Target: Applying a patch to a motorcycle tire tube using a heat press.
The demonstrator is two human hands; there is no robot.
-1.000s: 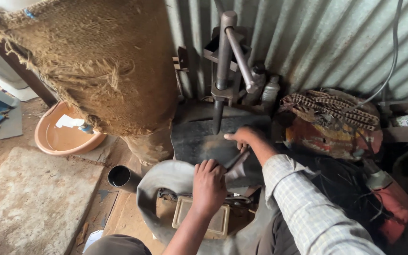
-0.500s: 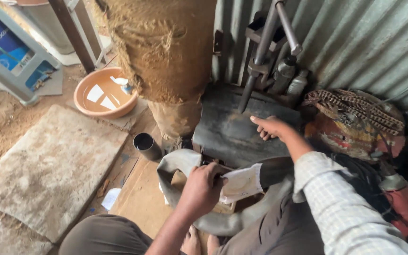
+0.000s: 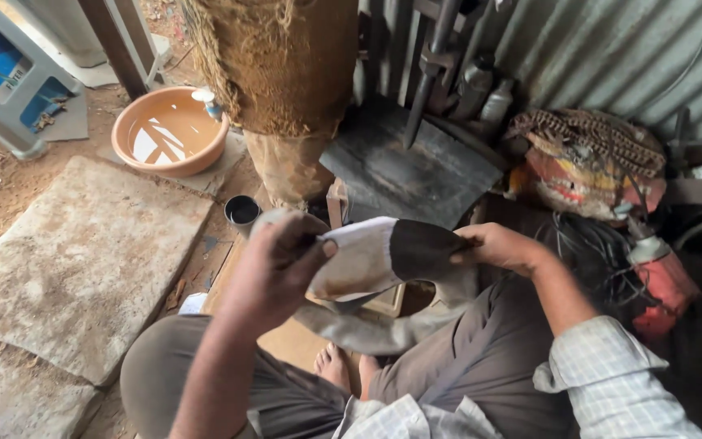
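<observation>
I sit cross-legged on the ground and hold a grey rubber inner tube (image 3: 383, 256) up in front of me with both hands. My left hand (image 3: 274, 264) grips its dusty, pale end. My right hand (image 3: 497, 246) pinches the darker part next to it. The rest of the tube hangs in a loop (image 3: 367, 332) down over my lap and bare feet. Behind the tube lies a dark metal plate (image 3: 416, 175) under an upright press tool (image 3: 431, 73).
An orange basin (image 3: 168, 130) with water stands at the back left, a small dark cup (image 3: 242, 213) near it. A burlap-wrapped post (image 3: 282, 73) rises ahead. Flat stone slabs (image 3: 75, 260) lie left. A patterned bundle (image 3: 587, 162) and corrugated wall (image 3: 611, 49) are on the right.
I have lifted the tube off the wooden board and raised it toward me. My right hand left the dark plate and took hold of the tube. The view swung left.
</observation>
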